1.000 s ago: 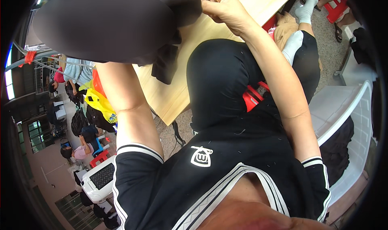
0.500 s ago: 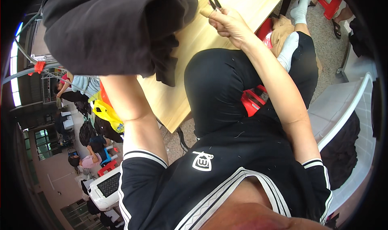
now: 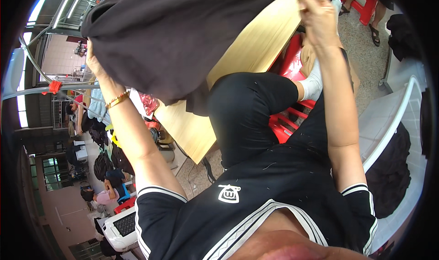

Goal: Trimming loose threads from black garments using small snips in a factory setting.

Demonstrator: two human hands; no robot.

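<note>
Dark garment raised above wooden counter, spread wide between both hands; left hand at its left edge, grip closed on fabric, gold bracelet on wrist; right hand at upper right, fingers pinched together on small tool, kind unclear; garment's lower fold hangs over counter edge, near raised knee in black trousers; red stool beside counter.

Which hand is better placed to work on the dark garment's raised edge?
Right, probably. The right hand pinches at the dark garment edge above the wooden table. The left hand is busy propping the cloth up from beneath.
</note>
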